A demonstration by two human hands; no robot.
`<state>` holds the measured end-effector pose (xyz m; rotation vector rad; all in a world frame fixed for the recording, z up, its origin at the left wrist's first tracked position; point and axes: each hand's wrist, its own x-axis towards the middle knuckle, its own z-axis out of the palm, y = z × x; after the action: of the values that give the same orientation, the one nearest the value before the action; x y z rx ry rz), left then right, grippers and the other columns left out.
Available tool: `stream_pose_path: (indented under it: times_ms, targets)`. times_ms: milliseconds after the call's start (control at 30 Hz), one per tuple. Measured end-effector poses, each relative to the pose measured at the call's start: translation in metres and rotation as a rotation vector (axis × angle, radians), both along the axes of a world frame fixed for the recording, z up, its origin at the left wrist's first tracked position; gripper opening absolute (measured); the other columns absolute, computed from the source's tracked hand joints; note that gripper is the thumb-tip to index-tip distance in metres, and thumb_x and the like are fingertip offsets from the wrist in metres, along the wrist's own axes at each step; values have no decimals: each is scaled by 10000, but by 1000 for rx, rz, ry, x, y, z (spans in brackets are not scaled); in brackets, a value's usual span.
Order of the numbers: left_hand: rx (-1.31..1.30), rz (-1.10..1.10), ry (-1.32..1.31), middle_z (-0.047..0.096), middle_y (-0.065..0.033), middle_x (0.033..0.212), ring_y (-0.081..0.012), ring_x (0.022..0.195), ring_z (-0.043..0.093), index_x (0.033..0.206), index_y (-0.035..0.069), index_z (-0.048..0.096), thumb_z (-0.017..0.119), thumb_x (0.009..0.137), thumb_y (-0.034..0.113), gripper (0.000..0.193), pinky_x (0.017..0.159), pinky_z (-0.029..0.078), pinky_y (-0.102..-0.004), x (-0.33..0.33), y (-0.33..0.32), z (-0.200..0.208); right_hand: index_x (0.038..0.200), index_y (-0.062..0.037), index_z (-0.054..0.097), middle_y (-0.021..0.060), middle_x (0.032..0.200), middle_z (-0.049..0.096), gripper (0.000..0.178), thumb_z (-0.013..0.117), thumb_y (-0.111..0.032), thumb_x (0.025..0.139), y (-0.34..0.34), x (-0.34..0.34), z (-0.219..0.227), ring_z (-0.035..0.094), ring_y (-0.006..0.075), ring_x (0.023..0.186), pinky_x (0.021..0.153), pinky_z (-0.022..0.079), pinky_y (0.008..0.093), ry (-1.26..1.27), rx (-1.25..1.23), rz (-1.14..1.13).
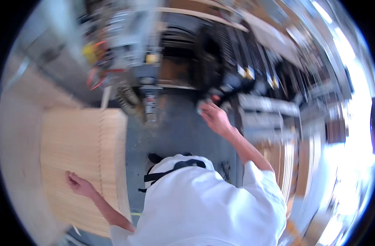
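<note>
Over the stack of pale wooden boards (81,135) on my left, my left hand (80,185) has its fingers curled in, and nothing shows in them. I cannot tell whether it touches the top board. My right hand (215,117) reaches forward at the middle, its fingers closed round a small whitish object (201,105) too blurred to name. Just beyond those fingertips are dark machine parts (212,53) with a small red spot. The picture is smeared by motion.
A grey metal machine frame (132,37) with a coiled hose (127,97) and orange-red cables (98,78) stands ahead on the left. Upright boards (284,164) are at my right, below a grey slatted unit (265,112). Grey floor (171,127) lies between.
</note>
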<state>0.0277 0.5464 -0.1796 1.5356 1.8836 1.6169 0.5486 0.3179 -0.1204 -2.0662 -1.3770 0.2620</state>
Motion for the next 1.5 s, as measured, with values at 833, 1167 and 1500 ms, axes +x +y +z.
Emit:
stream_pose_path:
  times_ms: [833,1167,1500]
  targets:
    - [-193,-1457,278,700,-110,898,-187,833,670,1065,76,688,636,885,177,213,787,517,-308,580,-78,-28,1012,-35,589,146,1050,610,210,663,-36,816,-540,-102,3,564,360,1010,868,449,454,-612,-436,-1493]
    - [162,-1165,603,587,-136,1243,-336,1196,513,1134,69,643,632,834,181,321,1016,424,-419,782,131,19,1013,-20,513,180,1068,540,108,572,-7,924,-399,-30,93,537,395,1013,833,437,472,-537,-381,-1456]
    - [16,-1107,1108,302,-90,1505,-329,1435,207,1478,170,296,637,877,312,705,1174,191,-507,919,238,64,1131,-28,534,178,1094,529,322,611,71,835,-176,125,162,549,374,986,830,459,443,-319,-260,-1109]
